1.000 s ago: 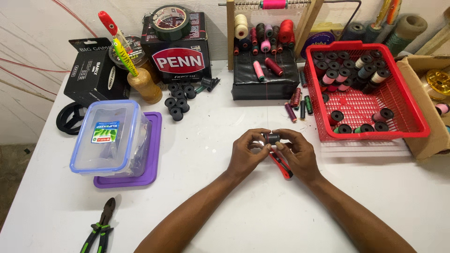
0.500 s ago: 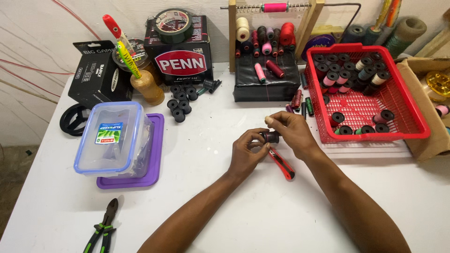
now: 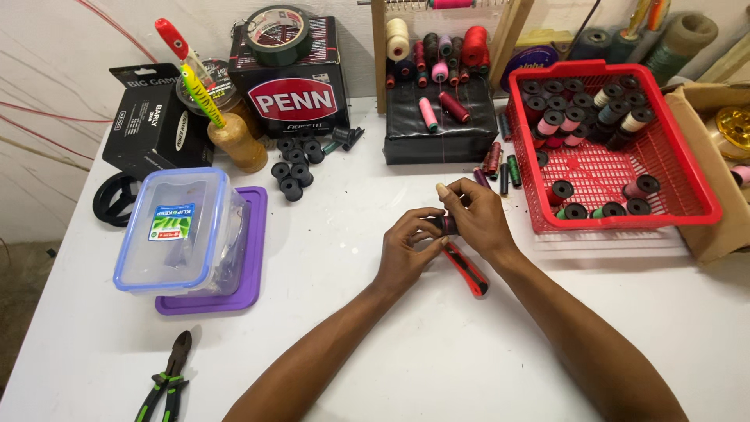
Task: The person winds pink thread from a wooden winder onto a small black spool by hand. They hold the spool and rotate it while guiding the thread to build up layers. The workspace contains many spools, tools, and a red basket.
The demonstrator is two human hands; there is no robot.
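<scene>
Both hands meet at table centre on one small dark spool (image 3: 447,225): left hand (image 3: 406,248) pinches it, right hand (image 3: 475,216) curls over it, seemingly winding thread. Next likely calls for steady turning. At 5 o'clock lies a red cutter (image 3: 469,272); red basket (image 3: 695,205) at 2 o'clock, white table (image 3: 351,344), pale wall behind.

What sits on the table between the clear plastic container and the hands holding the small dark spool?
Head view: bare white tabletop between clear plastic container and left hand.
</scene>
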